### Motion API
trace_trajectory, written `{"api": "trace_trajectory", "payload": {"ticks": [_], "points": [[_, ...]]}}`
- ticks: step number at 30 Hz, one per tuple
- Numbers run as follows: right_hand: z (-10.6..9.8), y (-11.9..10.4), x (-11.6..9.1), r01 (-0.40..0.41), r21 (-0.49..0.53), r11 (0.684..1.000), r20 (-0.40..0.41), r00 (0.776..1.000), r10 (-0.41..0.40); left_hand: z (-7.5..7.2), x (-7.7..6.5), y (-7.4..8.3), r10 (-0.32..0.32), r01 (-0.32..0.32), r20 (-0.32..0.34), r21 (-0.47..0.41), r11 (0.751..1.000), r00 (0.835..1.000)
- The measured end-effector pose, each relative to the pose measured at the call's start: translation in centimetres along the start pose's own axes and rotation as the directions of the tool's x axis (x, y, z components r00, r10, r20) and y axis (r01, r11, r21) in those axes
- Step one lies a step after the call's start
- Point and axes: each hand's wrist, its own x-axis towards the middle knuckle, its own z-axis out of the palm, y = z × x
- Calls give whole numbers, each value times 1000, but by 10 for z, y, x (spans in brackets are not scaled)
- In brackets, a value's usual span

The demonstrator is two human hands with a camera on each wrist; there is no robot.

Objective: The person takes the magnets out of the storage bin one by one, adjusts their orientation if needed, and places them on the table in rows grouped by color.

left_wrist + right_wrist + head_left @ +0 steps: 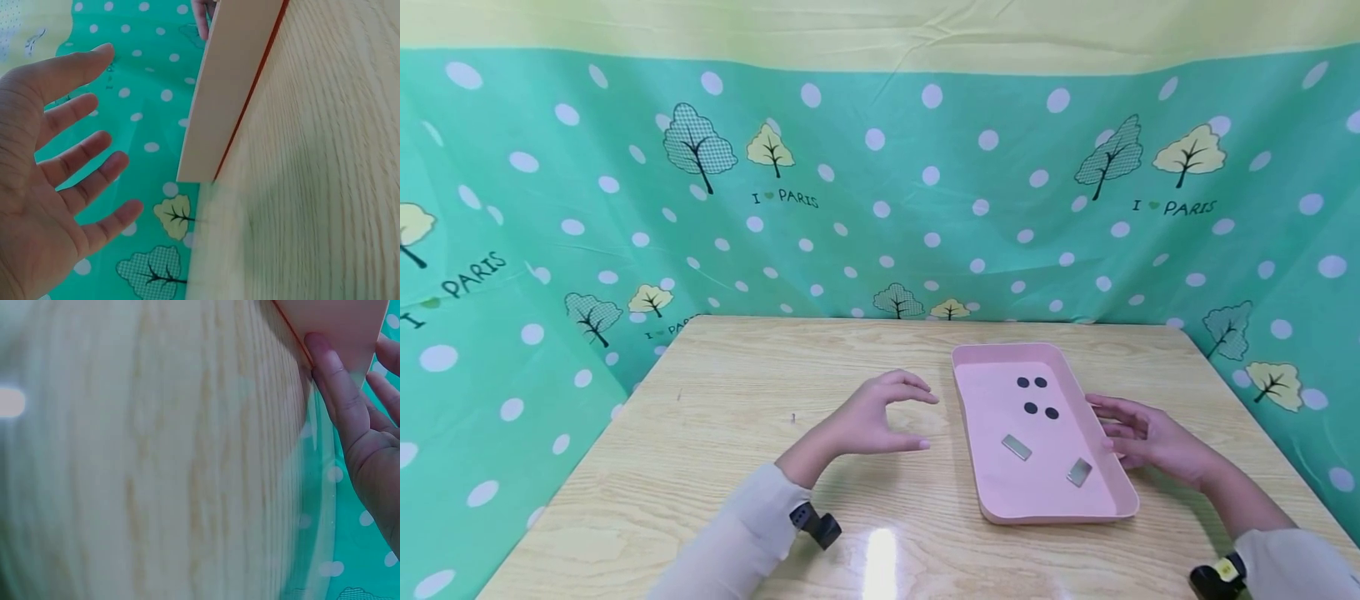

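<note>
A pink rectangular tray (1037, 492) lies on the table, right of the middle in the head view. Inside it are several small black discs (1031, 408) and two flat silvery rectangular pieces, one piece (1017, 447) near the middle and the other piece (1079, 472) toward the front right. My right hand (1161, 442) touches the tray's outer right side, fingers extended; the right wrist view shows its thumb (340, 387) against the wall. Left of the tray, my left hand (876, 417) hovers apart from it, holding nothing, fingers spread in the left wrist view.
The light wood table (737, 375) extends around the tray. Behind it and along both sides hangs a green dotted cloth (880, 183) with printed trees. A bright light reflection shows on the tabletop near the front.
</note>
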Motion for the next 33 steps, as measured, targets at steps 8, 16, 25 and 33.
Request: {"api": "trace_trajectory", "payload": {"ticks": [8, 16, 25, 33], "points": [[0, 0, 0, 15, -1, 1000, 13, 1000, -15, 5, 14, 4, 12, -10, 39, -49, 999, 999], [0, 1, 0, 14, -12, 1000, 6, 1000, -14, 13, 29, 9, 25, -18, 89, -76, 997, 996], [1, -1, -2, 6, -24, 1000, -5, 1000, -6, 23, 46, 18, 51, -35, 161, -96, 995, 986], [2, -1, -2, 36, -20, 999, 9, 999, -36, 26, 54, 20, 61, -49, 175, -74, 996, 983]]}}
